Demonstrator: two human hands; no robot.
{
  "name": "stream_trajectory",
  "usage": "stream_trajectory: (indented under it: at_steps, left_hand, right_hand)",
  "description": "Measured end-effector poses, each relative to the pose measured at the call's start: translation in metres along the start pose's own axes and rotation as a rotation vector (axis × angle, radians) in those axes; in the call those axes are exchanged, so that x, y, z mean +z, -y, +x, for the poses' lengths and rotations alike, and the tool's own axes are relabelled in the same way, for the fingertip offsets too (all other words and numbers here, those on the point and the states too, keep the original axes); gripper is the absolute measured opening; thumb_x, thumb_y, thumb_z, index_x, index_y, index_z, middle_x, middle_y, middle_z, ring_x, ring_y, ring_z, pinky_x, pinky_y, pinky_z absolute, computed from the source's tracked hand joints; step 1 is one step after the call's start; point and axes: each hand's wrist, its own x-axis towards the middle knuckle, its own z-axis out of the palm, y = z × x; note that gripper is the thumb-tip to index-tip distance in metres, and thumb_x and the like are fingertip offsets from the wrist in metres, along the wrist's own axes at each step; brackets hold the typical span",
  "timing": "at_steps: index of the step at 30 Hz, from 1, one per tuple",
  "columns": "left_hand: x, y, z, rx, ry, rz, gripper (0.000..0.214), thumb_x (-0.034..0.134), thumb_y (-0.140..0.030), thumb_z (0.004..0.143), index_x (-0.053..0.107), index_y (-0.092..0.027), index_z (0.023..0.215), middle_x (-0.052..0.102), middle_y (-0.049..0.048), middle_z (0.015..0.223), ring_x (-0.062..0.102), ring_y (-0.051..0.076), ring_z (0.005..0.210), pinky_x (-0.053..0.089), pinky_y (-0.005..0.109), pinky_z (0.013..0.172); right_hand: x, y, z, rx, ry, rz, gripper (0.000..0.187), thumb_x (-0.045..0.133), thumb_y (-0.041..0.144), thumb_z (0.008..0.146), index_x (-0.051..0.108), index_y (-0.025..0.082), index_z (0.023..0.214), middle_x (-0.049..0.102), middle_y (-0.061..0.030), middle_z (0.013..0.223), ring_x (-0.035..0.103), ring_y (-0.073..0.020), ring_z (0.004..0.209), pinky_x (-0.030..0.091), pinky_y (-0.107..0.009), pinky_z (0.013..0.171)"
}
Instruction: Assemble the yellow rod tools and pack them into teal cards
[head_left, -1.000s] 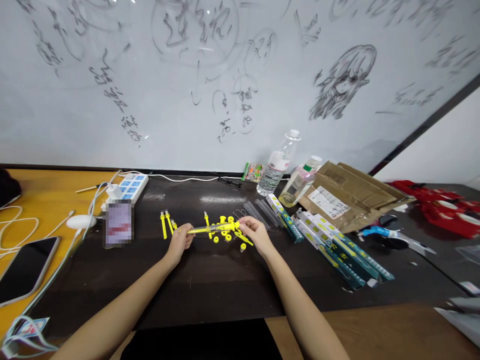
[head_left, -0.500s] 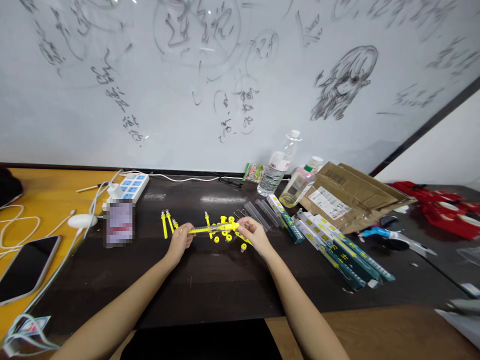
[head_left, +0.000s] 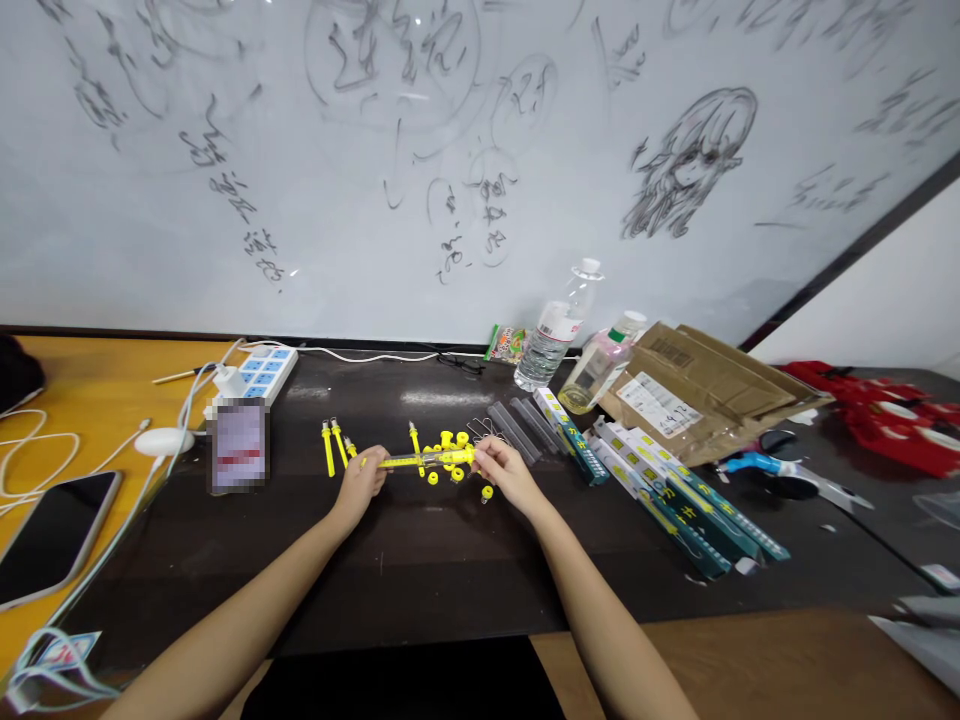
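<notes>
A slim, syringe-like clear tube with yellow parts [head_left: 405, 461] is held level between my hands, just above the dark table. My left hand [head_left: 362, 487] is closed round its left end, and the fingers of my right hand [head_left: 506, 470] pinch the yellow right end. Behind and below the tube lies a cluster of small yellow round parts [head_left: 447, 440], partly hidden by it. One yellow ring-like piece [head_left: 487, 493] sits close to my right hand. Several thin yellow rods with metal tips [head_left: 328, 450] lie beyond my left hand.
Clear tubes [head_left: 514, 430] and bent wires lie right of the cluster. Further right are long printed boxes [head_left: 675, 500], a cardboard package [head_left: 675, 390] and two bottles [head_left: 555, 335]. On the left are a power strip [head_left: 271, 372], cables and a phone [head_left: 56, 535]. A whiteboard [head_left: 345, 240] stands behind.
My right hand has shifted very slightly at the tube's yellow end. A yellow piece visible beneath that hand earlier no longer shows there. My left hand looks nearly still.
</notes>
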Motion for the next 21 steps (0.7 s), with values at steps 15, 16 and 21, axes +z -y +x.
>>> stream_trajectory:
  at_steps: [15,16,21]
  left_hand:
    - [-0.0018,0.0033,0.0027,-0.006,-0.003,0.01,0.028,0.051,-0.044,0.069,0.043,-0.018,0.062,0.021,-0.0115,0.043,0.015,0.002,0.034,0.01,0.015,0.035]
    - [-0.0018,0.0033,0.0028,-0.007,-0.001,0.011,0.028,0.051,-0.044,0.069,0.043,-0.018,0.062,0.021,-0.0115,0.043,0.015,0.002,0.034,0.01,0.015,0.035]
    - [-0.0009,0.0016,0.0014,0.009,0.015,0.03,0.03,0.05,-0.046,0.07,0.044,-0.017,0.061,0.021,-0.0112,0.044,0.016,0.002,0.035,0.011,0.015,0.036]
  right_hand:
    - [-0.0021,0.0003,-0.0002,-0.036,-0.019,0.047,0.023,0.063,0.037,0.078,0.053,0.02,0.089,0.051,0.004,0.065,0.044,-0.0091,0.052,0.033,-0.022,0.048]
    - [-0.0024,-0.0004,-0.0003,-0.035,-0.017,0.049,0.023,0.063,0.038,0.078,0.053,0.02,0.089,0.051,0.0038,0.065,0.044,-0.0091,0.052,0.033,-0.022,0.048]
    - [-0.003,-0.0011,-0.0005,-0.028,0.013,0.04,0.021,0.061,0.037,0.079,0.053,0.02,0.088,0.053,0.0033,0.066,0.045,-0.0093,0.053,0.033,-0.022,0.048]
